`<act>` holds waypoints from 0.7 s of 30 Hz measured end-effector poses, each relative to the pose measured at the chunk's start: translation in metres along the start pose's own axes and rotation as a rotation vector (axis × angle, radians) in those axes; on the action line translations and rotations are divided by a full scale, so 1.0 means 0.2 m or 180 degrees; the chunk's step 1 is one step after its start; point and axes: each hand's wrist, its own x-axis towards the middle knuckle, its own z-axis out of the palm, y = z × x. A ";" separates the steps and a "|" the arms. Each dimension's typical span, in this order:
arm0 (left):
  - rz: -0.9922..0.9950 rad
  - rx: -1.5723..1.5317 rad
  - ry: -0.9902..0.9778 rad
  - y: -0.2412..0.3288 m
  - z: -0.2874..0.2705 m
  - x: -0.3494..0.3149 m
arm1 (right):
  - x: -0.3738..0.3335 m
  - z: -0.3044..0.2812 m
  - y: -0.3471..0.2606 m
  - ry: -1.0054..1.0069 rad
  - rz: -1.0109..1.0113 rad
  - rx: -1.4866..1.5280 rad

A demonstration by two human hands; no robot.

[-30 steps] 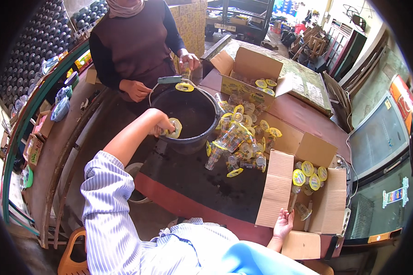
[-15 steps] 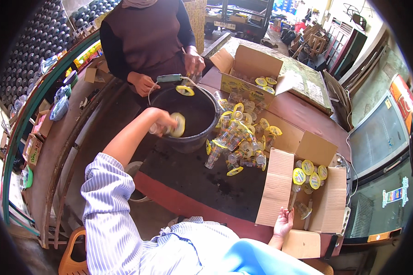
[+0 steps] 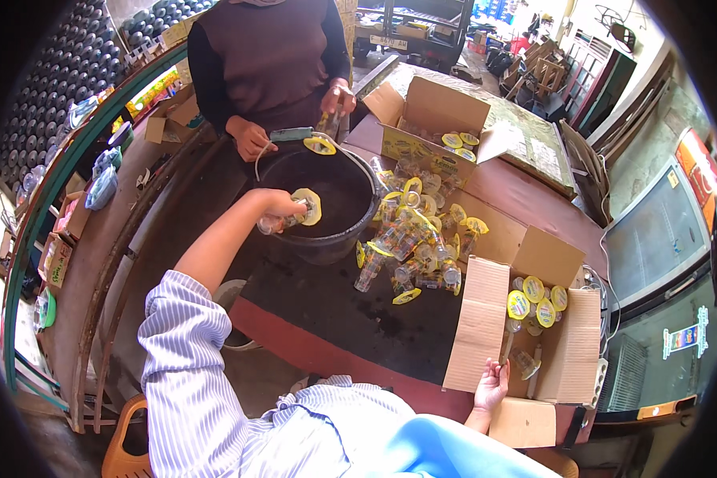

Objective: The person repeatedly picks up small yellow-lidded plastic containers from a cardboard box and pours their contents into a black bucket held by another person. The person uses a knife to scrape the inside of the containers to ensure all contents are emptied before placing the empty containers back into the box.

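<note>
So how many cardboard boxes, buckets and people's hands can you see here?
Cardboard boxes: 2, far box and near box
Black bucket: 1
Hands: 4, wearer's left hand, right hand, co-worker's hands
Total: 7

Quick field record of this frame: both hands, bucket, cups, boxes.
left hand: holds a clear cup with yellow lid over the bucket
right hand: rests at the near box, by its flap
bucket: black, on the table
loose cups: piled right of the bucket
far box: open, cups inside
other person's hands: at the bucket's far rim
</note>
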 end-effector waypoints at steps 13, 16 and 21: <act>0.1329 -0.1867 0.0507 0.01 0.24 -0.17 | -0.01 0.02 0.00 0.0070 -0.0068 0.0007; 0.1945 -0.2384 0.0882 -0.04 0.38 -0.14 | 0.00 0.03 0.01 -0.0048 0.0024 -0.0003; 0.2999 -0.2870 -0.0010 0.25 0.69 -0.20 | 0.00 0.04 -0.01 0.0121 0.0063 0.0107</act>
